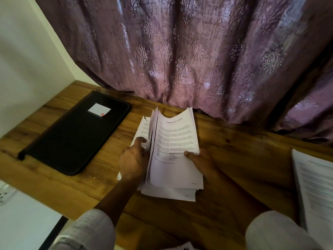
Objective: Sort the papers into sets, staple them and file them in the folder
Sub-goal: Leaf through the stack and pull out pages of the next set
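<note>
A thick stack of printed white papers (175, 156) is held upright over the middle of the wooden desk (243, 159). My right hand (200, 162) grips its lower right side, thumb on the front sheet headed with a title. My left hand (134, 159) holds the left side, thumb pressed on a sheet fanned out behind. A closed black zip folder (75, 134) with a white label lies flat to the left. No stapler is in view.
A second pile of printed papers (317, 193) lies at the desk's right edge. A purple patterned curtain (189, 55) hangs down onto the back of the desk. A white wall stands at left, with a socket at the lower left.
</note>
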